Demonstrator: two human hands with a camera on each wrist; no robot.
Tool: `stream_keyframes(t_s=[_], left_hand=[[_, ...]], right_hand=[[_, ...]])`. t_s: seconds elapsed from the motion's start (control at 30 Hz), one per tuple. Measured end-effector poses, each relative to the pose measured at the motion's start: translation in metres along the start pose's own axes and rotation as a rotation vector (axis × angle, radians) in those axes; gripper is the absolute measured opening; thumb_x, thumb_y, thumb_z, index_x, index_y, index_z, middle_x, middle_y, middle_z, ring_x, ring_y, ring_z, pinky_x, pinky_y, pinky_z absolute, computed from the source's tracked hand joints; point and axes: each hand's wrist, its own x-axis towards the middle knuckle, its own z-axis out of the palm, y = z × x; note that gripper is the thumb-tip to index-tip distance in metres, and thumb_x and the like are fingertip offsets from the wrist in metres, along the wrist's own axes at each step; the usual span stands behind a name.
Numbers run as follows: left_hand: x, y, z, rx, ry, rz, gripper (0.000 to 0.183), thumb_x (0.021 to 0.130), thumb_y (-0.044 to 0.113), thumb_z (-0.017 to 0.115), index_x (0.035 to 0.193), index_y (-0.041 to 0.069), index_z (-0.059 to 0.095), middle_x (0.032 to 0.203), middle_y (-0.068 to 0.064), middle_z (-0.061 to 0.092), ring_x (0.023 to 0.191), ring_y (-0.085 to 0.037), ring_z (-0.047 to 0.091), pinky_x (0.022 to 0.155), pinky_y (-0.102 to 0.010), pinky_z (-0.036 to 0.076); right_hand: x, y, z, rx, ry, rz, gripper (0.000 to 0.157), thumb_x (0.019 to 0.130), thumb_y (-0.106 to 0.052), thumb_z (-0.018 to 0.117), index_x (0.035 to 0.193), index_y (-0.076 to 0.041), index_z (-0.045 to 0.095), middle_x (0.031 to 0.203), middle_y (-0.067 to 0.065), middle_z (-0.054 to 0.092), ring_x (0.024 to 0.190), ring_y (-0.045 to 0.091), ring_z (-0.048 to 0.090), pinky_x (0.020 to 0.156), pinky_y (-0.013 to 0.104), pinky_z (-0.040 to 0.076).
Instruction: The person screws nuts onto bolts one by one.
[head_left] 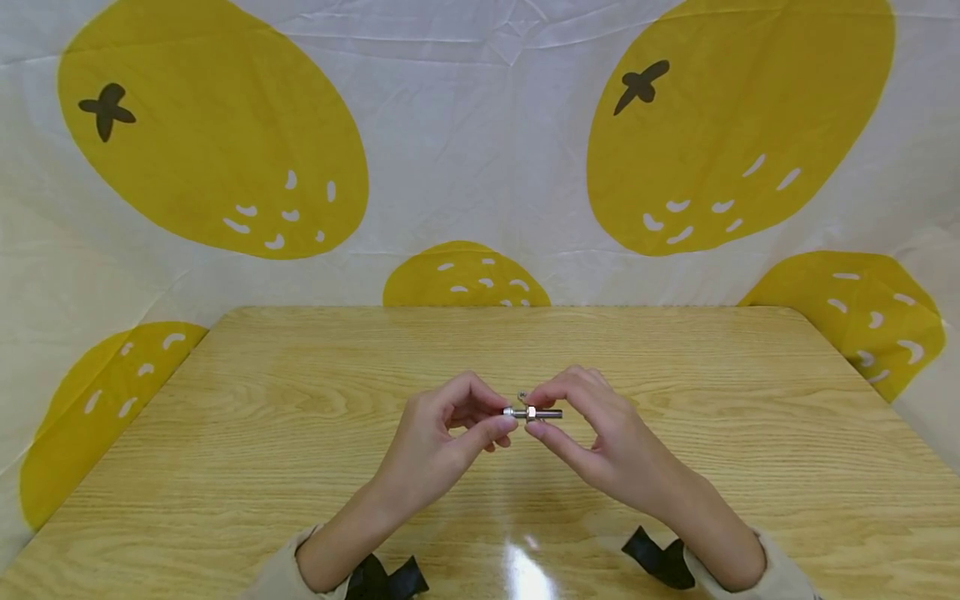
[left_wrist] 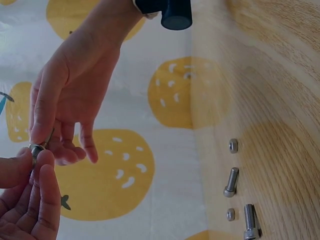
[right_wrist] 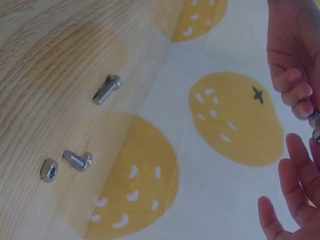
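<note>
My left hand (head_left: 438,442) pinches the head end of a silver bolt (head_left: 555,413) between thumb and index finger. The bolt lies level between both hands, above the table, its free end pointing right. A hex nut (head_left: 531,412) sits around the shank. My right hand (head_left: 618,446) pinches this nut between thumb and index fingertips. In the left wrist view, part of the threaded shank (left_wrist: 36,151) shows between the fingers. The right wrist view catches only a bit of the bolt at its right edge.
Loose hardware lies on the wooden table (head_left: 262,467): in the left wrist view a nut (left_wrist: 233,145), a smaller nut (left_wrist: 230,214) and two bolts; in the right wrist view a bolt (right_wrist: 107,90), a shorter bolt (right_wrist: 77,160) and a nut (right_wrist: 49,170). A patterned curtain (head_left: 480,150) hangs behind.
</note>
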Motion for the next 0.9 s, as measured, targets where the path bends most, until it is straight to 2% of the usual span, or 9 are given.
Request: stream_keyframes(t_s=[0.4,0.6,0.7,0.9], left_hand=[[0.0,0.0004,0.0011,-0.008,-0.009,-0.016,0.01,0.086,0.012,0.067,0.09,0.005,0.061,0.077,-0.008,0.069,0.063,-0.008,0.064,0.056,-0.029,0.055],[0.0003,0.0006,0.0005,-0.003,-0.005,-0.031,0.009,0.086,0.011,0.066,0.09,0.005,0.061,0.077,-0.008,0.069,0.064,-0.009,0.065,0.057,-0.029,0.055],[0.0005,0.0006,0.0003,0.001,-0.002,-0.034,0.009,0.086,0.012,0.066,0.09,0.006,0.061,0.077,-0.007,0.069,0.064,-0.009,0.064,0.058,-0.029,0.055],[0.0009,0.0,0.0005,0.001,-0.003,-0.027,0.009,0.086,0.012,0.066,0.09,0.005,0.061,0.077,-0.007,0.069,0.063,-0.008,0.065,0.058,-0.029,0.055]], right_hand=[[0.0001,0.0001,-0.0002,-0.034,-0.029,0.049,0.015,0.088,-0.004,0.06,0.093,-0.018,0.063,0.091,-0.009,0.062,0.091,0.005,0.05,0.081,0.024,0.04],[-0.0016,-0.0019,-0.0011,-0.038,-0.04,0.114,0.025,0.087,-0.009,0.064,0.11,-0.018,0.057,0.104,-0.008,0.059,0.099,0.007,0.049,0.082,0.027,0.044],[-0.0019,-0.002,-0.0013,-0.035,-0.035,0.098,0.031,0.085,-0.01,0.068,0.112,-0.017,0.054,0.106,-0.007,0.057,0.099,0.008,0.049,0.084,0.027,0.045],[-0.0006,-0.0011,-0.0015,-0.013,-0.023,0.037,0.028,0.083,-0.006,0.069,0.106,-0.014,0.056,0.103,-0.006,0.058,0.097,0.008,0.051,0.086,0.025,0.043]])
